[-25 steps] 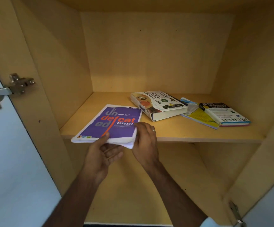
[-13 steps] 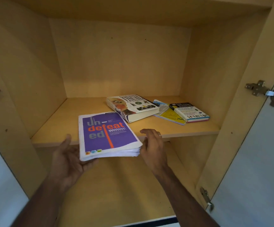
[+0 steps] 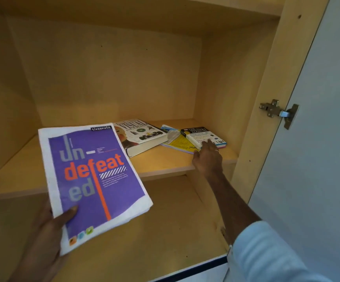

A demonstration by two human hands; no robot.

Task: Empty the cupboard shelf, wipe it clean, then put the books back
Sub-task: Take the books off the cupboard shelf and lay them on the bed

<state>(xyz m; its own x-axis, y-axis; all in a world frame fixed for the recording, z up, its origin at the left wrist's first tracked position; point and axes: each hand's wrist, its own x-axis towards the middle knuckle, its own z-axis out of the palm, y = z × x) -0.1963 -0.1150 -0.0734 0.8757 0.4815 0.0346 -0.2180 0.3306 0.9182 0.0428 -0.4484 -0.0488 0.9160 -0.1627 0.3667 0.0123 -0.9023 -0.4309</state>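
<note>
My left hand (image 3: 42, 237) grips the purple book (image 3: 92, 180) off the shelf (image 3: 165, 163), thumb on cover, freeing my right. Right hand (image 3: 207, 157), fingers extended, touches the small book (image 3: 203, 135) at far right, prob. next out; no grip yet.

Left hand (image 3: 42, 237) holds purple book (image 3: 91, 180); right hand (image 3: 207, 159) touches small book (image 3: 202, 135).

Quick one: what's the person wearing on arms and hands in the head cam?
Both hands are bare, no gloves. The right hand has a thin ring on one finger, and its arm ends in a pale blue sleeve pushed up the forearm. The left hand shows no ring, and no sleeve is in frame.
</note>
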